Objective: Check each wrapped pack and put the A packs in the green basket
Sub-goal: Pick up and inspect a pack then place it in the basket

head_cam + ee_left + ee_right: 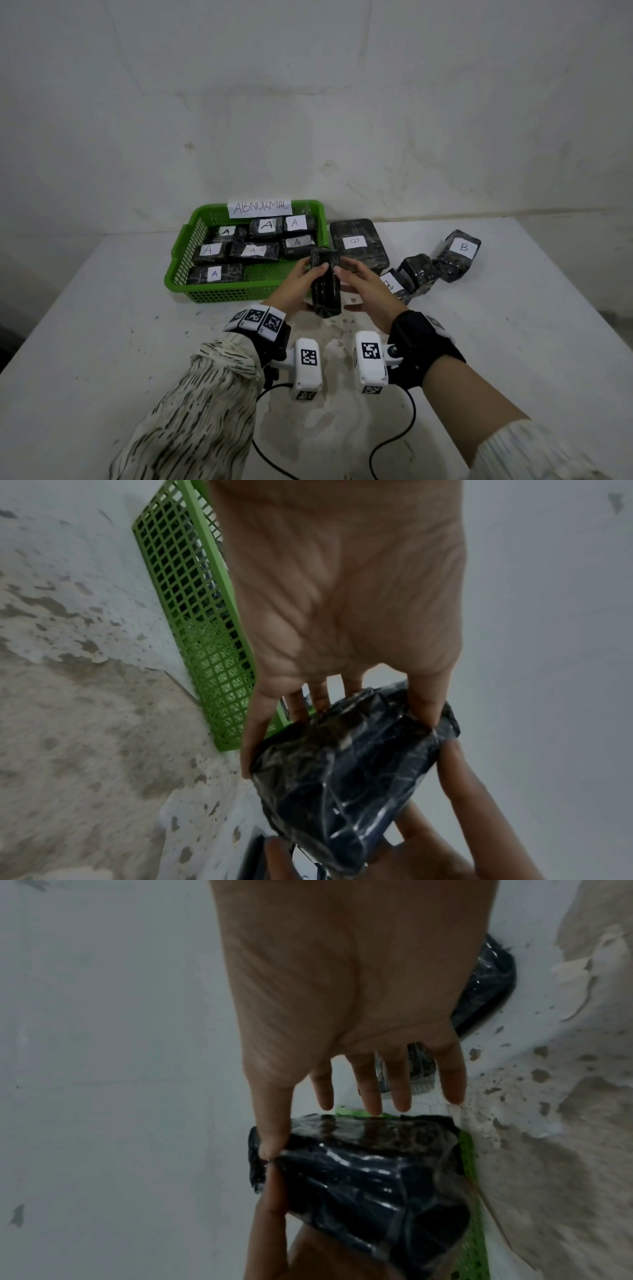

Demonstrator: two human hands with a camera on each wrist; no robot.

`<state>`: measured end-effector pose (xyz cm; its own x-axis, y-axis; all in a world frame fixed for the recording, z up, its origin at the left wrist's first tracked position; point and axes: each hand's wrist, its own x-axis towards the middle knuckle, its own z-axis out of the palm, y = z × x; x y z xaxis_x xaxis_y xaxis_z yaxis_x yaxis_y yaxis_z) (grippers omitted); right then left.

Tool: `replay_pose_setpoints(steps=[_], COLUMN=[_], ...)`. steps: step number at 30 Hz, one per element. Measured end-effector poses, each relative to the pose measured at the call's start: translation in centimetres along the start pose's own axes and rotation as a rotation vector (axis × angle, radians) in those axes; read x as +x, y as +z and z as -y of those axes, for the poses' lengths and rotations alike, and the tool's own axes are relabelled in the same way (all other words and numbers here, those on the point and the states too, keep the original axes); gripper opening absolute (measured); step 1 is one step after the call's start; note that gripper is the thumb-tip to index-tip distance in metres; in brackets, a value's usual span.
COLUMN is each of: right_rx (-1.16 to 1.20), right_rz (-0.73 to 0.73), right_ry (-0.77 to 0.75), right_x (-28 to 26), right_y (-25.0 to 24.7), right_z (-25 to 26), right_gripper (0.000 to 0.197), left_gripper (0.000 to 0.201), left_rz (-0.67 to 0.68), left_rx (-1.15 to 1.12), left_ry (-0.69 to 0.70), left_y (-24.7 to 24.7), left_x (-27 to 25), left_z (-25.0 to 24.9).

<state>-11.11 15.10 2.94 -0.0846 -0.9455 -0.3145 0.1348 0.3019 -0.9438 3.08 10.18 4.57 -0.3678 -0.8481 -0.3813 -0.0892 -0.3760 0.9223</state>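
Note:
A black wrapped pack (325, 284) is held upright above the table, just in front of the green basket's (222, 294) right corner. My left hand (303, 279) grips its left side, thumb and fingers curled round it. My right hand (356, 286) holds the right side, its thumb on the pack (369, 1172) and its fingers reaching behind it. No letter shows on the pack (342, 777). Several packs marked A (267, 226) lie in the basket, which carries a paper sign reading ABNORMAL (260, 207).
Right of the basket lie a large flat pack marked B (356, 243), another B pack (459, 250), a pack with no label showing (418, 270) and one half hidden behind my right hand (394, 284). The white table (102, 308) meets a wall behind. Cables (394, 442) trail near the front.

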Motion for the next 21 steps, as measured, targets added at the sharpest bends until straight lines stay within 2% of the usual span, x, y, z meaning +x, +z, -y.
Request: replay_pose_setpoints(steps=[4, 8, 10, 13, 16, 18, 21], right_rx=[0.094, 0.05, 0.033, 0.012, 0.016, 0.041, 0.058], right_rz=[-0.006, -0.061, -0.026, 0.021, -0.036, -0.055, 0.016], right_ry=[0.006, -0.028, -0.025, -0.039, -0.058, -0.052, -0.048], right_x=[-0.1, -0.1, -0.2, -0.3, 0.1, 0.3, 0.3], right_y=[0.3, 0.4, 0.4, 0.4, 0.6, 0.5, 0.4], right_z=[0.2, 0.4, 0.5, 0.2, 0.1, 0.2, 0.1], right_gripper=[0.037, 0.03, 0.035, 0.054, 0.051, 0.058, 0.067], left_gripper=[0.042, 0.041, 0.038, 0.036, 0.042, 0.048, 0.047], left_rz=[0.045, 0.02, -0.02, -0.03, 0.002, 0.02, -0.034], left_rx=[-0.003, 0.101, 0.089, 0.079, 0.109, 0.109, 0.039], left_ry=[-0.004, 0.046, 0.066, 0.08, 0.101, 0.105, 0.127], left_y=[0.3, 0.6, 0.6, 0.5, 0.5, 0.6, 0.4], left_x=[0.0, 0.4, 0.7, 0.9, 0.8, 0.6, 0.8], left_z=[-0.1, -0.2, -0.1, -0.2, -0.2, -0.1, 0.0])
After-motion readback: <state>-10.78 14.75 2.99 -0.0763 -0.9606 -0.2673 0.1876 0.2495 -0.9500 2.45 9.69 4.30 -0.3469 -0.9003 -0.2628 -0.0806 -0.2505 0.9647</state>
